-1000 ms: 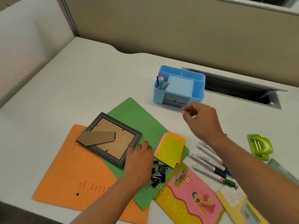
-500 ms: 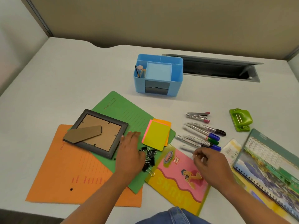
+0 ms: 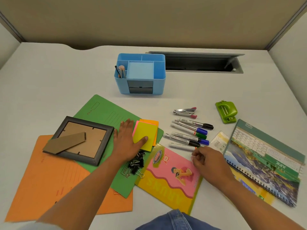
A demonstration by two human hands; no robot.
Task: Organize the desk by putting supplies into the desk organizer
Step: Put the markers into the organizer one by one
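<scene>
I see left hand [image 3: 126,141] flat on green folder [image 3: 103,112], thumb on sticky notes [image 3: 146,131]. Right hand [image 3: 209,161] curled beside nearest marker [image 3: 181,145]; I cannot tell its grip. Desk organizer [image 3: 123,87] upright farther back on tabletop [image 3: 66,72], apart from both hands.

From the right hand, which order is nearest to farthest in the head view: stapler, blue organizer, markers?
1. markers, just beyond the right hand.
2. stapler, behind the markers.
3. blue organizer, far back, toward the left.

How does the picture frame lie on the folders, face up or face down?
Face down. The picture frame shows its brown backing board, and the cardboard stand lies flat on it.
</scene>
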